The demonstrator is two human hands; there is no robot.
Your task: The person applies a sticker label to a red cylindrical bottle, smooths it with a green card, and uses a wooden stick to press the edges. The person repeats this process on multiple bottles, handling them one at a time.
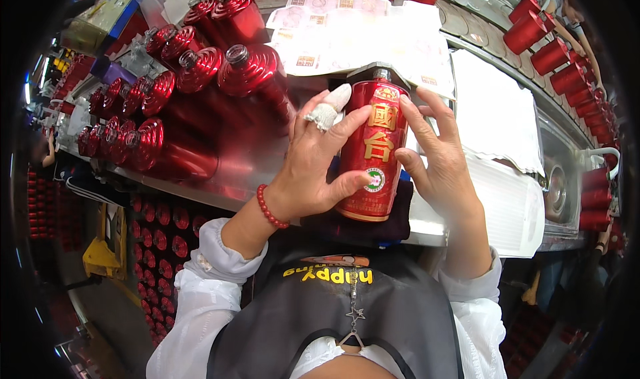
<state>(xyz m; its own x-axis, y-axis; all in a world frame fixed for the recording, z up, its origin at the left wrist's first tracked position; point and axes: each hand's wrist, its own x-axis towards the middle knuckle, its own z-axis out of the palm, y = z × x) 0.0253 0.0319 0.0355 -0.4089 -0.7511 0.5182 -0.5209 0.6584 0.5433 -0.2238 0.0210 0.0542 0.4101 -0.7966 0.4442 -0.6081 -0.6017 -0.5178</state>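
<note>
A shiny red bottle (367,204) with gold lettering and a small round green-and-white sticker lies in front of me, its capped neck pointing away. Dark cloth (402,206) shows beneath its near end. My left hand (303,169), with white coverings on some fingers and a red bead bracelet, rests on the bottle's left side. Its index finger and thumb are stretched out over the front. My right hand (448,169) is at the right edge, fingers apart, with index fingertip and thumb on or very close to the surface. Neither hand wraps around the bottle.
Several red bottles (253,72) stand on the metal table to the left. Beyond my work lie label sheets (360,29), with white sheets (497,116) to the right. A curved conveyor carries red bottles (553,56). A yellow cart (103,256) and more bottles (160,259) are low at left.
</note>
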